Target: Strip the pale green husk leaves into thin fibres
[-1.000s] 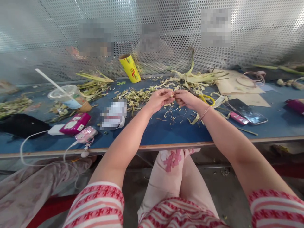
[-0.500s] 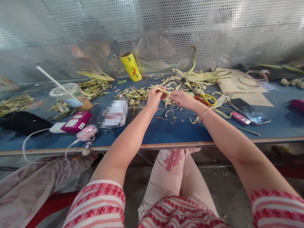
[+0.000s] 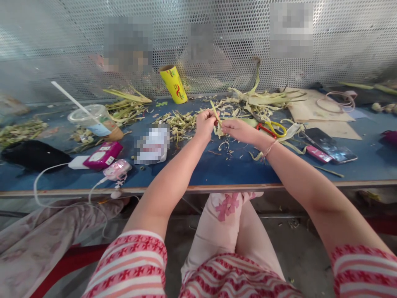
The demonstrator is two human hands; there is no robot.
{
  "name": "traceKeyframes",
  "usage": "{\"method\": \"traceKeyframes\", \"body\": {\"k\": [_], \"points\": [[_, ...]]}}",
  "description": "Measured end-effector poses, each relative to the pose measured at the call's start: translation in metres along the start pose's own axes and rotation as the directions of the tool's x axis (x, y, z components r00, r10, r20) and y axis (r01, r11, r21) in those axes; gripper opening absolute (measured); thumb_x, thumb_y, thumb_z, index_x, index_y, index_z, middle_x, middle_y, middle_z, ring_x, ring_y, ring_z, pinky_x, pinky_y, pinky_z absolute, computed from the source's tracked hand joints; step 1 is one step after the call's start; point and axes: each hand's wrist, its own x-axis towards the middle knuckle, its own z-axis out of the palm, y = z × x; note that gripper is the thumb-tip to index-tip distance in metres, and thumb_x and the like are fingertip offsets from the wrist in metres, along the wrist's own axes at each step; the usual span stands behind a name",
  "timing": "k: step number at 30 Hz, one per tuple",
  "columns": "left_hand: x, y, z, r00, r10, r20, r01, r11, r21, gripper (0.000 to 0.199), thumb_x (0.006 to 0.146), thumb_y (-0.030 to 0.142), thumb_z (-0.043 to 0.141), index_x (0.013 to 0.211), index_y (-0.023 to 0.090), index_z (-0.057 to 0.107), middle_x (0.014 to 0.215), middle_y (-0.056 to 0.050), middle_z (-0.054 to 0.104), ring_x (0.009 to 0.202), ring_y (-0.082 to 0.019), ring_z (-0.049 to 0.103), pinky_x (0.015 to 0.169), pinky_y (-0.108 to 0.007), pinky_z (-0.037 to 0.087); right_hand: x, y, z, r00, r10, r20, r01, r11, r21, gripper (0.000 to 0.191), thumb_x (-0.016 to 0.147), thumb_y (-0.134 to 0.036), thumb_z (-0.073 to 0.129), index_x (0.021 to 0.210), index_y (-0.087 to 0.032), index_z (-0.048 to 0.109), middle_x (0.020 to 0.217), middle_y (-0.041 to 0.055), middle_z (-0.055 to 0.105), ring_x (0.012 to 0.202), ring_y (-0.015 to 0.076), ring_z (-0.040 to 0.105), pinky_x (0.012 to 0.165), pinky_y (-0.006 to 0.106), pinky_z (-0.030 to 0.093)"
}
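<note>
A thin pale-green plant stalk (image 3: 214, 108) stands tilted up between my hands, above the table. My left hand (image 3: 205, 125) is closed round it, thumb and fingers pinched together. At its lower end my right hand (image 3: 238, 130) is also closed, fingertips pressed at the stalk; pale peel hangs just below, and what exactly lies under those fingertips is partly hidden. Short trimmed pieces and peelings (image 3: 178, 123) are heaped beyond my left hand. Scissors with yellow and red handles (image 3: 277, 129) lie just right of my right wrist, among long leafy strips (image 3: 263, 98).
Left on the blue table (image 3: 198, 176) are a plastic cup with a straw (image 3: 93, 120), a purple box (image 3: 104, 155), a cabled charger and a black pouch (image 3: 35, 155). A yellow tube (image 3: 174, 85) stands behind. At right lie a phone (image 3: 328, 145) and cardboard (image 3: 310, 109). A perforated metal screen rises behind.
The stalk has swung from lying nearly level to pointing up, and my left hand has turned with it. My right hand stays close by. The whole view has shifted slightly.
</note>
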Motion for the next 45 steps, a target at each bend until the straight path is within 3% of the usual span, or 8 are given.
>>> {"method": "traceKeyframes", "body": {"k": [4,8,12,16,22,29,36,45], "points": [[-0.001,-0.003,0.001,0.999,-0.026,0.04,0.024,0.999,0.037,0.032,0.078,0.005,0.065,0.053,0.017,0.05,0.047,0.006,0.047,0.045,-0.005,0.04,0.052,-0.021,0.033,-0.005,0.003,-0.008,0.994,-0.01,0.112,-0.003,0.993,0.115,0.03,0.089,-0.018,0.051,0.063,-0.02,0.037,0.056,-0.0062,0.035,0.057,0.0089,0.033,0.057,0.024,0.025],[0.001,0.001,-0.004,0.984,0.031,0.174,-0.034,0.999,0.015,0.023,0.077,0.014,0.073,0.059,0.017,0.058,0.051,0.006,0.051,0.048,-0.004,0.043,0.052,-0.019,0.035,-0.009,0.006,-0.021,0.983,0.009,0.182,-0.047,0.977,0.207,0.024,0.091,-0.025,0.054,0.068,-0.02,0.049,0.053,-0.0076,0.036,0.05,0.0075,0.032,0.053,0.024,0.024],[0.002,0.005,-0.012,0.947,-0.035,0.319,0.011,0.997,0.077,0.017,0.073,0.02,0.079,0.065,0.015,0.064,0.056,0.004,0.059,0.049,-0.004,0.048,0.053,-0.02,0.038,-0.01,0.012,-0.034,0.997,0.08,0.004,-0.08,0.989,0.122,0.02,0.088,-0.022,0.057,0.069,-0.017,0.061,0.055,-0.0058,0.044,0.053,0.0069,0.034,0.055,0.025,0.025],[0.002,-0.002,-0.015,0.907,-0.071,0.415,0.026,0.993,0.113,0.015,0.069,0.018,0.08,0.077,0.015,0.067,0.06,0.003,0.063,0.053,-0.006,0.056,0.056,-0.02,0.044,-0.009,0.019,-0.04,0.98,0.104,-0.168,-0.088,0.991,0.097,0.023,0.086,-0.023,0.061,0.064,-0.017,0.056,0.057,-0.0047,0.045,0.057,0.0074,0.037,0.058,0.026,0.028],[-0.001,-0.003,-0.011,0.918,-0.047,0.393,0.003,0.993,0.114,0.016,0.071,0.012,0.077,0.069,0.016,0.061,0.058,0.004,0.062,0.051,-0.004,0.054,0.056,-0.019,0.046,-0.008,0.019,-0.036,0.981,0.05,-0.188,-0.03,0.994,0.105,0.017,0.086,-0.023,0.06,0.071,-0.018,0.056,0.064,-0.0024,0.05,0.064,0.0098,0.043,0.061,0.025,0.032],[-0.006,0.003,-0.006,0.922,-0.105,0.373,0.052,0.988,0.149,0.015,0.072,0.023,0.081,0.07,0.015,0.068,0.059,0.004,0.061,0.052,-0.004,0.053,0.058,-0.019,0.048,-0.007,0.018,-0.033,0.961,-0.049,-0.271,0.053,0.999,0.006,0.007,0.084,-0.02,0.058,0.078,-0.018,0.058,0.07,-0.0016,0.052,0.066,0.0109,0.043,0.065,0.027,0.034],[-0.008,0.001,-0.004,0.912,-0.081,0.402,0.054,0.996,0.078,0.014,0.073,0.023,0.081,0.07,0.014,0.071,0.058,0.004,0.06,0.051,-0.004,0.052,0.057,-0.019,0.047,-0.006,0.018,-0.031,0.942,-0.09,-0.323,0.078,0.996,-0.05,0.007,0.082,-0.017,0.061,0.076,-0.018,0.061,0.08,0.0024,0.056,0.073,0.0128,0.046,0.071,0.029,0.038],[-0.012,0.001,-0.001,0.891,-0.21,0.403,0.181,0.977,0.11,0.018,0.073,0.016,0.078,0.062,0.014,0.064,0.058,0.004,0.06,0.05,-0.003,0.051,0.055,-0.018,0.045,0.0,0.026,-0.028,0.939,-0.103,-0.328,0.075,0.992,-0.098,0.003,0.082,-0.021,0.065,0.081,-0.019,0.066,0.087,0.0052,0.059,0.081,0.0167,0.053,0.078,0.032,0.044]]}}
